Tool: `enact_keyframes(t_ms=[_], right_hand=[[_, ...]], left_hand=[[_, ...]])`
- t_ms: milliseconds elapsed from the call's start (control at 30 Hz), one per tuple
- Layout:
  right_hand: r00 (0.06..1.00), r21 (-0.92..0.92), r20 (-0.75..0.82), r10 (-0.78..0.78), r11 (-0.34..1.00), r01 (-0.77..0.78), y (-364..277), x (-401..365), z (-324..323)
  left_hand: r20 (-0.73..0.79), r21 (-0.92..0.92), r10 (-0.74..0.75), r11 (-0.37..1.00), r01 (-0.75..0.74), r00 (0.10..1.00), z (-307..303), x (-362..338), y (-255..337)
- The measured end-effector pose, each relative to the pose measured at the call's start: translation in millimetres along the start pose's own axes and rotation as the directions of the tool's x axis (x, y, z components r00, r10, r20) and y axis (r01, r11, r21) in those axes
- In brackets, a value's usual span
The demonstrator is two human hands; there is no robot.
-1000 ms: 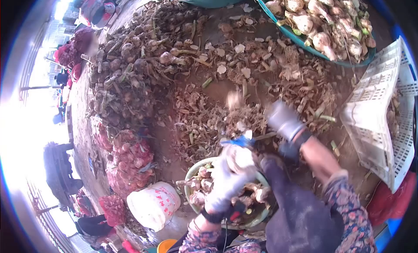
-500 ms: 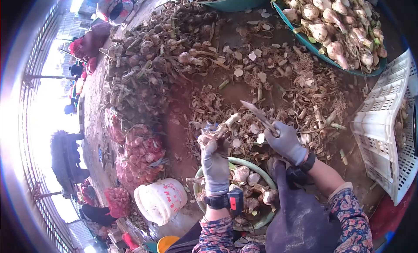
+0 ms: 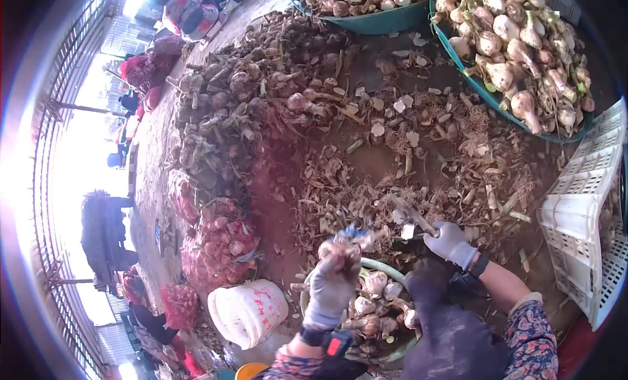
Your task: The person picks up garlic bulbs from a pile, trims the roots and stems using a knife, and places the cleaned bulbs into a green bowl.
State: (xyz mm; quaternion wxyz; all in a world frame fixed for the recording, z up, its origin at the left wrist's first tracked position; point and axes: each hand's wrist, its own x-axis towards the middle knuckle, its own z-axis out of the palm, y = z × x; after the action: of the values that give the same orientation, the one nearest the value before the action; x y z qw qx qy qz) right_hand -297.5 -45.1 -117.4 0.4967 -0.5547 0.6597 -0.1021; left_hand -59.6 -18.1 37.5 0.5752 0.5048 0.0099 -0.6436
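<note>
My left hand (image 3: 329, 292), in a grey-white glove, is closed around a garlic bulb (image 3: 340, 252). Motion smears the bulb, and brownish roots seem to show on its near side. To the right, my gloved right hand (image 3: 451, 244) grips a knife (image 3: 412, 215), its blade pointing up and left, apart from the bulb. Beneath and beside my left hand stands a round basin with a pale green rim (image 3: 391, 270). Several garlic bulbs (image 3: 374, 283) with short stems lie in it.
Cut stems and roots (image 3: 418, 164) litter the ground ahead. A heap of untrimmed garlic (image 3: 222, 105) lies left of them. Green tubs (image 3: 386, 21) of garlic stand at the back, a white crate (image 3: 572, 213) at right. A white bucket (image 3: 245, 308) and red net sacks (image 3: 219, 246) are left.
The view has shifted slightly. My left hand has turned and lowered with the garlic, whose stem pointed up and right before. My right hand with the knife has moved a little right and down.
</note>
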Motion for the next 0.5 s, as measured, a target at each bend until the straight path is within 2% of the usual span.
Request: enact_keyframes(t_ms=[33, 100, 133, 167, 233, 300, 333, 367, 433, 467, 500], right_hand=[[1.0, -0.008, -0.002, -0.026, 1.0, 0.026, 2, 3, -3], [0.984, 0.109, -0.098, -0.151, 0.981, 0.162, -26, 1, -15], [0.971, 0.171, -0.14, -0.191, 0.962, 0.214, -40, -3, -15], [0.968, 0.2, -0.132, -0.214, 0.951, 0.238, -51, -1, -13], [0.93, 0.217, -0.179, -0.321, 0.909, 0.356, -79, 0, -10], [0.891, 0.245, -0.231, -0.389, 0.863, 0.441, -96, 4, -1], [0.868, 0.254, -0.261, -0.422, 0.838, 0.483, -101, 5, 1], [0.86, 0.191, -0.259, -0.441, 0.849, 0.493, -106, 8, 0], [0.844, 0.069, -0.242, -0.479, 0.859, 0.507, -113, 19, -2], [0.833, 0.129, -0.258, -0.49, 0.837, 0.532, -116, 26, -4], [0.819, 0.121, -0.283, -0.499, 0.829, 0.546, -119, 30, -7]], left_hand=[[0.096, -0.03, -0.114, 0.993, 0.117, 0.989, -19, 4, 9], [0.115, 0.081, -0.051, 0.996, 0.042, 0.992, -26, 13, 13], [0.16, 0.033, -0.044, 0.999, 0.039, 0.986, -17, 20, 14], [0.035, 0.093, -0.021, 0.995, 0.017, 0.999, -3, 24, 13], [0.053, 0.075, 0.014, 0.997, -0.018, 0.998, 10, 45, 7], [0.072, -0.06, -0.142, 0.987, 0.146, 0.987, 8, 69, -2], [0.0, 0.038, -0.088, 0.995, 0.088, 0.996, 23, 66, -10], [-0.155, 0.077, -0.072, 0.993, 0.085, 0.985, 42, 63, -16], [-0.213, 0.273, -0.11, 0.947, 0.167, 0.971, 40, 66, -28], [-0.196, 0.305, -0.163, 0.927, 0.218, 0.967, 37, 69, -31], [-0.193, 0.332, -0.143, 0.921, 0.201, 0.971, 35, 71, -32]])
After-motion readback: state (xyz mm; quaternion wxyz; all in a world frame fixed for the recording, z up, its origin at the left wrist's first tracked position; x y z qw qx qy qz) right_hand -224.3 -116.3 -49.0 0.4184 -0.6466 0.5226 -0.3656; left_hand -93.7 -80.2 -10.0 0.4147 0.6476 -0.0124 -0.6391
